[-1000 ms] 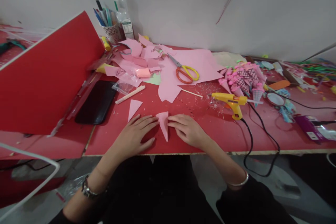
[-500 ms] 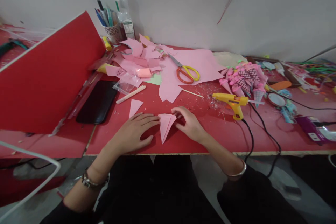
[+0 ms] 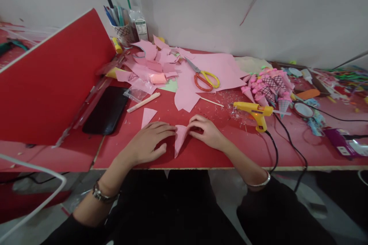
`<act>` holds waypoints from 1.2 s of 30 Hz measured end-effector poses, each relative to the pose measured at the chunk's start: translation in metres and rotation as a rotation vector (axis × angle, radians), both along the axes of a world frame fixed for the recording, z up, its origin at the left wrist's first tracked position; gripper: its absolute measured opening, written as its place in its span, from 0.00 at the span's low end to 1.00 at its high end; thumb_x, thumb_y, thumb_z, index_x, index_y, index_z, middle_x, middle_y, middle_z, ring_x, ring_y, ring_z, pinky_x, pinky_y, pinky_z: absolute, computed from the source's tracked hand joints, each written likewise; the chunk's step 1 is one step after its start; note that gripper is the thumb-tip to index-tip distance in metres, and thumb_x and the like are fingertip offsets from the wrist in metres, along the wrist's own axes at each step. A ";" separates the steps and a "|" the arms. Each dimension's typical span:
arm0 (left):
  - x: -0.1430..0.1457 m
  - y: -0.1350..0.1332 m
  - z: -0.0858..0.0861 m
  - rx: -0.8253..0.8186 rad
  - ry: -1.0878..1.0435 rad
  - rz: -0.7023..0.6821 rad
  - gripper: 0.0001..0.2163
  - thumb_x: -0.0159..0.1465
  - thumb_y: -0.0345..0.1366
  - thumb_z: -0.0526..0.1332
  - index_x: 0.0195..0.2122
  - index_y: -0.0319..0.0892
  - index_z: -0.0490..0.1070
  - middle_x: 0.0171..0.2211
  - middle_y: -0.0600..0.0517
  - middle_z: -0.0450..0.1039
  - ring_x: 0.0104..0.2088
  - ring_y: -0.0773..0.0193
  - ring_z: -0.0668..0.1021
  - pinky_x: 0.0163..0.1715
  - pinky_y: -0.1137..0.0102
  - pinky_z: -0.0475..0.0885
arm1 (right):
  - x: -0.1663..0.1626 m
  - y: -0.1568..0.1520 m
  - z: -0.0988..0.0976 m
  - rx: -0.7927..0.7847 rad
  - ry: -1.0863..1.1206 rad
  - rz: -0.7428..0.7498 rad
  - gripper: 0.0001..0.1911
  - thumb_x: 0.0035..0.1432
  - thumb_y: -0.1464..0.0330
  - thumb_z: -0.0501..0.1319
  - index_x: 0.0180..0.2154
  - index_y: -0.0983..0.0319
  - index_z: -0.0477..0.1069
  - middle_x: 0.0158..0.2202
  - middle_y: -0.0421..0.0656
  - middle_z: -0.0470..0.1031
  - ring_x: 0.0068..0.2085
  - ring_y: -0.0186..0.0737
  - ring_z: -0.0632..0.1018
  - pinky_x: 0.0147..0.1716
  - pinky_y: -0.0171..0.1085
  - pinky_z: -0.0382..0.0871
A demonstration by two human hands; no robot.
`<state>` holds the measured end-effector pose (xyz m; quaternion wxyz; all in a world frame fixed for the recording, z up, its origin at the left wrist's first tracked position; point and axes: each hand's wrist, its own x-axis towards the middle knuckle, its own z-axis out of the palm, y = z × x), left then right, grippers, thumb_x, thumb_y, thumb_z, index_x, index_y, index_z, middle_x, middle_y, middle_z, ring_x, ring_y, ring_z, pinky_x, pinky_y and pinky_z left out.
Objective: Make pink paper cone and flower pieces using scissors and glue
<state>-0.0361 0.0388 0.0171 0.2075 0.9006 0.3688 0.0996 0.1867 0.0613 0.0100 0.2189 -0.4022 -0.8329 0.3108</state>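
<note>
One pink-paper wedge (image 3: 180,138): my left hand (image 3: 149,143), thumb spread, seemingly steadies edge; right hand (image 3: 206,133) curls at opposite edge, pinch unclear.

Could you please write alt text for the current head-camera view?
The left hand and right hand touch either side of a folded pink paper wedge on a red tabletop. Metal scissors with orange and yellow handles lie beyond; a yellow glue gun lies right.
</note>
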 end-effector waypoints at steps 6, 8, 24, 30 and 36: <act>0.010 -0.012 -0.002 0.012 0.015 0.166 0.21 0.51 0.45 0.57 0.45 0.41 0.67 0.50 0.46 0.67 0.50 0.53 0.67 0.50 0.57 0.62 | -0.006 -0.001 0.003 -0.025 -0.045 -0.067 0.02 0.50 0.71 0.60 0.27 0.63 0.67 0.30 0.40 0.63 0.33 0.33 0.68 0.35 0.35 0.64; 0.015 -0.018 -0.005 0.035 0.008 0.231 0.23 0.50 0.47 0.58 0.44 0.39 0.67 0.50 0.44 0.66 0.50 0.52 0.68 0.50 0.56 0.62 | -0.008 -0.002 0.003 -0.013 -0.055 -0.094 0.04 0.49 0.71 0.61 0.27 0.63 0.66 0.30 0.39 0.63 0.32 0.33 0.68 0.35 0.35 0.64; 0.025 -0.039 -0.016 0.338 0.071 0.200 0.25 0.56 0.49 0.55 0.54 0.46 0.59 0.56 0.44 0.59 0.56 0.49 0.59 0.54 0.51 0.48 | -0.014 -0.010 -0.009 0.162 -0.150 -0.146 0.08 0.53 0.69 0.57 0.25 0.62 0.60 0.31 0.42 0.63 0.34 0.37 0.66 0.36 0.38 0.63; 0.016 -0.039 -0.012 0.344 0.056 0.149 0.21 0.58 0.50 0.52 0.51 0.49 0.63 0.54 0.48 0.62 0.54 0.51 0.62 0.55 0.52 0.44 | -0.015 -0.011 -0.008 0.157 -0.177 -0.162 0.05 0.52 0.73 0.58 0.27 0.63 0.62 0.32 0.43 0.63 0.35 0.38 0.66 0.37 0.38 0.63; 0.014 -0.044 -0.008 0.311 0.066 0.143 0.17 0.58 0.48 0.53 0.46 0.50 0.67 0.51 0.50 0.65 0.52 0.53 0.64 0.55 0.53 0.46 | -0.015 -0.011 -0.010 0.171 -0.160 -0.150 0.05 0.53 0.71 0.57 0.27 0.62 0.62 0.32 0.43 0.63 0.34 0.38 0.66 0.36 0.38 0.63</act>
